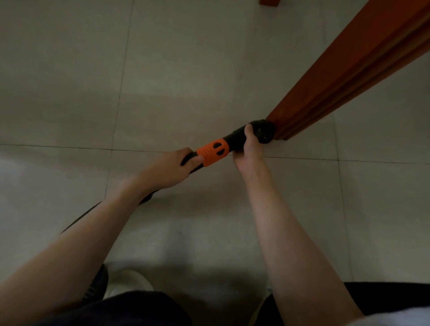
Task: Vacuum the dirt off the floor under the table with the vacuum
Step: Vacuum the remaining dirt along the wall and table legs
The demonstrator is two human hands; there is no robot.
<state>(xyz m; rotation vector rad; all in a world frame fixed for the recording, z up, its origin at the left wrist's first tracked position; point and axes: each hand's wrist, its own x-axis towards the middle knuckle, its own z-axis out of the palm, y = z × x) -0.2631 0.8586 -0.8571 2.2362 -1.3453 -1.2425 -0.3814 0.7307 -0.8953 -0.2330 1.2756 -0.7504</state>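
A black handheld vacuum with an orange ribbed band [213, 151] lies low over the pale tiled floor [69, 93], held in both hands and angled up to the right. The left hand [173, 166] grasps the rear black handle, fingers curled round it and the thumb lying against the edge of the orange band. The right hand [247, 145] grips the black barrel just ahead of the band, fingers wrapped over the top. The vacuum's rounded black front end sits right at the foot of a reddish-brown wooden table leg [349, 69], touching it or just beside it; which one cannot be told. A thin black cord [81, 216] trails from behind the left forearm down to the left across the tiles. At the top edge another reddish-brown wooden leg foot [270, 2] shows. Near the bottom, a light shoe [125, 281] and dark trousers [130, 307] are in view.
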